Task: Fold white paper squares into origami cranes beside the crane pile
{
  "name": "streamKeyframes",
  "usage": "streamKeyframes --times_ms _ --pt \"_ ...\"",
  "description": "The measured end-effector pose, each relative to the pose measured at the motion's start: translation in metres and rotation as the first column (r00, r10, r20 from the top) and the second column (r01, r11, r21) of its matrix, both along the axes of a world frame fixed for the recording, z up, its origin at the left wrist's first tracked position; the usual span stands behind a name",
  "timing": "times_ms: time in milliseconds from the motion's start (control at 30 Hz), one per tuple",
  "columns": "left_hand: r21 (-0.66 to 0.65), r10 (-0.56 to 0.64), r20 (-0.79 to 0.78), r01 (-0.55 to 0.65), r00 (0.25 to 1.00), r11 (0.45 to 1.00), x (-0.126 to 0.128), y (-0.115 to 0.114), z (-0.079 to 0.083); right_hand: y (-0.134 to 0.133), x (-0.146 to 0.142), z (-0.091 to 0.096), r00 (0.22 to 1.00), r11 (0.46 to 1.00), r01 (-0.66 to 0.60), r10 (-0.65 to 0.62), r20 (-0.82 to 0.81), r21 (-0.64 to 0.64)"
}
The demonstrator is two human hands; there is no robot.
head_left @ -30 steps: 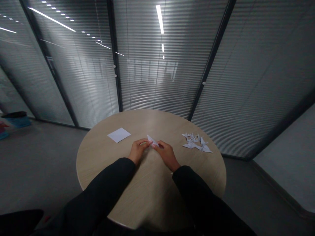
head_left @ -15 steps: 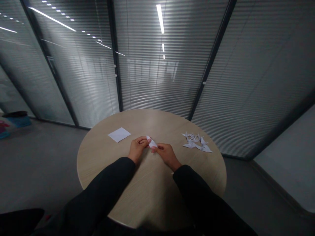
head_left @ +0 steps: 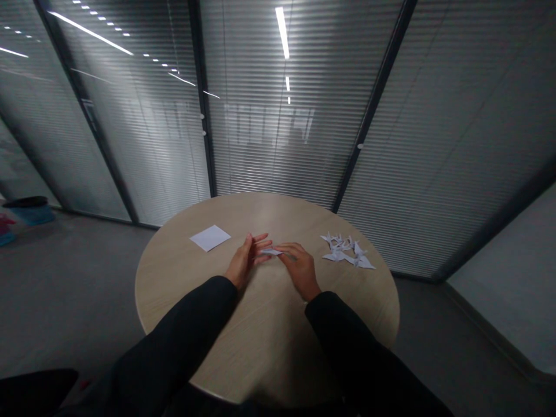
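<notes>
A small folded white paper (head_left: pixel 271 252) is between my two hands over the middle of the round table. My right hand (head_left: pixel 299 267) pinches its right end between thumb and fingers. Beside its left end, my left hand (head_left: pixel 247 258) is open, fingers stretched out and spread, the palm turned toward the paper. Whether the left fingers touch the paper is hard to make out. A white paper sheet (head_left: pixel 210 238) lies flat on the table to the left. Several folded white paper cranes (head_left: pixel 347 251) sit in a cluster on the right.
The round wooden table (head_left: pixel 260 341) stands close to a glass partition with blinds (head_left: pixel 282 150). On the floor at the far left is a blue bin (head_left: pixel 31 212) with a dark rim. A white wall (head_left: pixel 512 289) rises at the right.
My left hand has let go of the folded paper and opened its fingers. The paper has turned to lie more level, seen nearly edge-on, still in my right hand.
</notes>
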State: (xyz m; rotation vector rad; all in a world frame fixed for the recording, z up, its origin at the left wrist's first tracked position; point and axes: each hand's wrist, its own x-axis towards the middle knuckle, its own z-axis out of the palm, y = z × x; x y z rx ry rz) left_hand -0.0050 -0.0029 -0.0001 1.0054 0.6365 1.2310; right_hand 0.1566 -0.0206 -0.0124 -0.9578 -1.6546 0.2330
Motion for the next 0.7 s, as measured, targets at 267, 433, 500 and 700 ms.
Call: streamKeyframes --times_ms 267,433,500,700 --pt "-0.153 -0.254 -0.038 0.245 0.966 0.957 0.001 0.000 -0.006 0.003 0.005 -0.003 0.997 0.993 0.060 -0.064 0.036 0.099" --pt "-0.128 -0.056 -0.052 0.048 0.997 0.991 0.000 0.004 -0.004 0.001 0.000 -0.003 0.993 0.995 -0.022 0.010 -0.114 -0.099" --pt "-0.112 0.020 -0.067 -0.028 0.998 0.993 0.000 0.005 -0.005 0.003 -0.003 -0.005 0.974 0.968 -0.097 0.045 -0.221 -0.231" --pt "-0.052 0.056 -0.130 -0.064 0.990 0.997 0.001 0.004 -0.008 0.009 -0.006 -0.012 0.932 0.932 -0.191 0.073 -0.356 -0.307"
